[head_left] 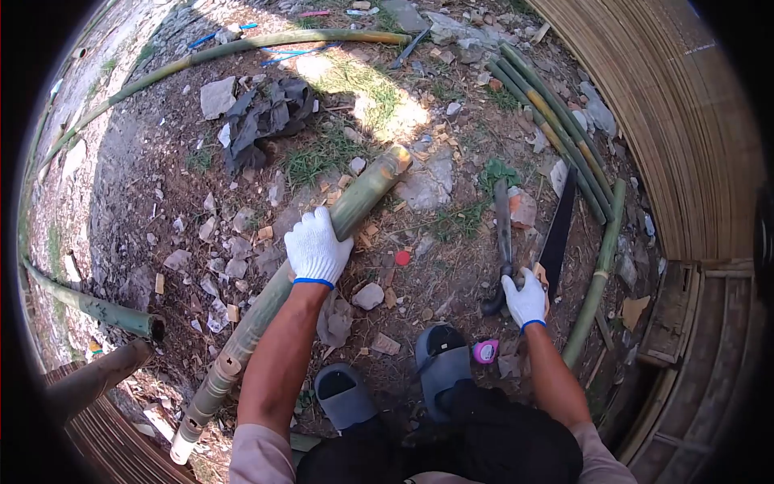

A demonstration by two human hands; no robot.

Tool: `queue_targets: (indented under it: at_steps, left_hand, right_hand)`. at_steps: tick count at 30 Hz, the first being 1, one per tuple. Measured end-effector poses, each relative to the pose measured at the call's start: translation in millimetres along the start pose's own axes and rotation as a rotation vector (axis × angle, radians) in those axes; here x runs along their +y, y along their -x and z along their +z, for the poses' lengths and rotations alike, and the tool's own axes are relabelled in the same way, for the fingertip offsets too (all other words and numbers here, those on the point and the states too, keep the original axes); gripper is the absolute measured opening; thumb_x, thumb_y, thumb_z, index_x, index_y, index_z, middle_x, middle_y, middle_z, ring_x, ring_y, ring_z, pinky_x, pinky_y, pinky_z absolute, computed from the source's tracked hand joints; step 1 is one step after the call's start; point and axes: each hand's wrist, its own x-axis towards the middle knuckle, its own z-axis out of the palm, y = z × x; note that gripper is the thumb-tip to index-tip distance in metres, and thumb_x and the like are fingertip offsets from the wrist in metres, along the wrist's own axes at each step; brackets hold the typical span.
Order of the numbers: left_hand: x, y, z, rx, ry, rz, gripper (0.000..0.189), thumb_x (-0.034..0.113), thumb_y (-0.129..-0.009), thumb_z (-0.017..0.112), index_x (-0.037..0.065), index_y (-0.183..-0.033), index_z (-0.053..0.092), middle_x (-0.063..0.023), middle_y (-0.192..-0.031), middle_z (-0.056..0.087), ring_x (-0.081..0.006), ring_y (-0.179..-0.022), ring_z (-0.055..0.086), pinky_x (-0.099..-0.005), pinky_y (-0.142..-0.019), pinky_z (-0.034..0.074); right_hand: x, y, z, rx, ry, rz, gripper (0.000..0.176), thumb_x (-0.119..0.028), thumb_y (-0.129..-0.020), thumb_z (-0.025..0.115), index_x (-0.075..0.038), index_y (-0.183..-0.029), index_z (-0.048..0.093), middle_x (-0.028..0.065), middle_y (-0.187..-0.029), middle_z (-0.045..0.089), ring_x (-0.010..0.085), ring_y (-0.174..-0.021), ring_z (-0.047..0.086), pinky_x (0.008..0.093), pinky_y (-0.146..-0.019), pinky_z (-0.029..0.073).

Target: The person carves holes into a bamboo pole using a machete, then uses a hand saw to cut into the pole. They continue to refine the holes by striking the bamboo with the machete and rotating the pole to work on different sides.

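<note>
My left hand (319, 250), in a white knit glove, is closed around a thick green bamboo pole (363, 194) lying diagonally over the ground. Cut notches mark the pole's lower end. On the right, my gloved right hand (526, 298) is closed at the wooden handle of a hand saw (558, 230), whose dark blade points away from me. Just left of that hand lies a machete-like tool (504, 230) with a curved dark handle, close to my fingers. A pink tape measure (485, 352) rests near my right sandal (443, 367).
Several thin bamboo poles (556, 129) lie at the upper right, beside a slatted bamboo panel (653, 121). Crumpled dark sheeting (270, 121) lies at the upper left. A long bent bamboo pole (242, 47) crosses behind it. Stones, wood chips and a red cap (402, 258) litter the dirt.
</note>
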Motion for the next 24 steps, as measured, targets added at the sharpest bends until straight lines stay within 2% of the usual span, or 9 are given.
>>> queue_targets:
  at_steps: [2,4,6,8,10,13,15,18,24]
  left_hand:
    - [-9.1,-8.4,1.0,-0.059,0.043,-0.003,0.063,0.046,-0.077,0.085,0.004,-0.119,0.065,-0.019,-0.102,0.072,-0.0395,-0.094,0.073,-0.0522,-0.082,0.058]
    - [-12.3,-16.1,-3.6,-0.049,0.054,-0.018,0.064,0.048,-0.077,0.084,0.003,-0.118,0.064,-0.0201,-0.104,0.072,-0.0402,-0.094,0.073,-0.052,-0.082,0.058]
    - [-9.0,-15.3,-1.8,-0.102,0.055,0.005,0.065,0.049,-0.078,0.084,0.002,-0.118,0.064,-0.0216,-0.106,0.072,-0.0404,-0.095,0.074,-0.0524,-0.082,0.058]
    - [7.2,-20.2,-3.3,-0.186,0.023,-0.015,0.067,0.051,-0.08,0.084,0.0,-0.117,0.063,-0.0237,-0.109,0.072,-0.0404,-0.096,0.074,-0.0515,-0.085,0.059]
    - [20.7,-29.4,4.1,-0.154,0.04,-0.016,0.068,0.051,-0.079,0.085,-0.001,-0.118,0.063,-0.0242,-0.108,0.072,-0.0404,-0.096,0.074,-0.0508,-0.087,0.059]
    - [42.7,-50.8,8.2,-0.182,0.028,-0.045,0.07,0.051,-0.079,0.086,-0.001,-0.12,0.063,-0.0234,-0.107,0.072,-0.0393,-0.096,0.074,-0.0502,-0.086,0.059]
    - [52.9,-55.9,13.4,-0.12,0.029,-0.049,0.07,0.051,-0.078,0.086,-0.001,-0.119,0.063,-0.0229,-0.106,0.072,-0.0388,-0.096,0.074,-0.0499,-0.086,0.058]
    - [56.1,-53.8,16.6,-0.142,-0.009,-0.082,0.07,0.05,-0.076,0.086,0.001,-0.122,0.064,-0.0209,-0.106,0.072,-0.0381,-0.097,0.073,-0.0492,-0.087,0.057]
    - [63.8,-51.6,14.8,-0.054,-0.02,-0.14,0.063,0.045,-0.072,0.087,0.006,-0.116,0.068,-0.0178,-0.108,0.072,-0.0371,-0.096,0.072,-0.0485,-0.088,0.056]
  right_hand:
    - [-1.5,0.7,0.9,-0.177,-0.296,-0.008,0.062,-0.04,-0.095,0.077,0.002,-0.138,0.06,0.0257,-0.118,0.074,0.0409,-0.109,0.072,0.0459,-0.098,0.055]
    - [-12.7,-28.3,12.3,-0.192,-0.176,-0.105,0.058,-0.036,-0.097,0.074,0.0,-0.141,0.058,0.0214,-0.11,0.076,0.0381,-0.103,0.074,0.0448,-0.093,0.056]
    - [-11.1,-39.3,25.1,-0.233,-0.195,-0.009,0.052,-0.031,-0.1,0.072,-0.002,-0.14,0.058,0.0155,-0.101,0.076,0.0303,-0.089,0.075,0.0416,-0.082,0.059]
    - [-14.3,-50.2,32.0,-0.317,-0.563,0.075,0.03,-0.022,-0.105,0.068,-0.005,-0.128,0.06,0.0035,-0.082,0.065,0.012,-0.064,0.065,0.0311,-0.057,0.055]
    - [-39.8,-43.9,15.2,-0.355,-0.761,0.27,0.025,-0.028,-0.11,0.06,-0.006,-0.12,0.061,0.0026,-0.079,0.063,0.012,-0.06,0.061,0.0307,-0.053,0.052]
    - [-30.4,-39.4,9.3,-0.271,-0.845,0.338,0.032,-0.036,-0.115,0.047,-0.007,-0.111,0.06,0.0016,-0.074,0.059,0.0116,-0.054,0.056,0.0299,-0.048,0.049]
    - [-44.0,-37.4,-10.2,-0.263,-0.792,0.33,0.03,-0.032,-0.116,0.045,-0.008,-0.107,0.059,0.001,-0.072,0.058,0.0108,-0.052,0.055,0.0291,-0.047,0.048]
    - [-56.3,-59.5,-25.4,-0.293,-0.951,0.118,0.031,-0.029,-0.116,0.045,-0.005,-0.104,0.059,0.0006,-0.072,0.058,0.009,-0.055,0.055,0.0277,-0.05,0.049]
    - [-174.5,-139.4,-33.5,-0.586,-0.772,-0.161,0.035,-0.032,-0.114,0.053,-0.003,-0.098,0.061,0.0031,-0.066,0.061,0.0113,-0.052,0.059,0.031,-0.05,0.048]
